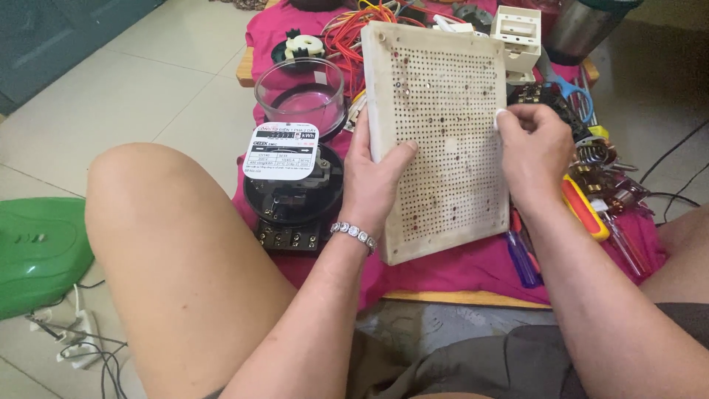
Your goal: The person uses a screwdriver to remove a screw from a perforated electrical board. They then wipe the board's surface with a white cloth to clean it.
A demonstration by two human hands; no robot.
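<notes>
I hold a cream perforated mounting board (443,140) tilted up over the pink cloth (458,270), its near corner low toward my lap and its far edge raised; my left hand (373,177) is closed around its left edge, thumb lying on the holed face and fingers hidden behind; my right hand (535,151) is closed in a pinch at the board's right edge, fingertips (502,118) pressed to the rim; a beaded bracelet (353,235) sits on my left wrist.

Just left of the board stands a black electricity meter (294,199) with its white dial plate tipped up, its terminal block facing me; behind it rests the meter's clear glass cover (300,92), mouth up; further back lie tangled orange and red wires (347,33) and a small black-and-white part (303,48).

Beside my right hand lie a yellow-and-red screwdriver (585,208), blue-handled screwdrivers (523,255), copper coils (598,166) and blue-handled scissors (572,92); a white plastic housing (518,33) stands past the board's far corner; all of it lies on the cloth over a low wooden table (465,298); on the tiled floor to my left lie a green plastic shell (37,255) and white cords (77,343).
</notes>
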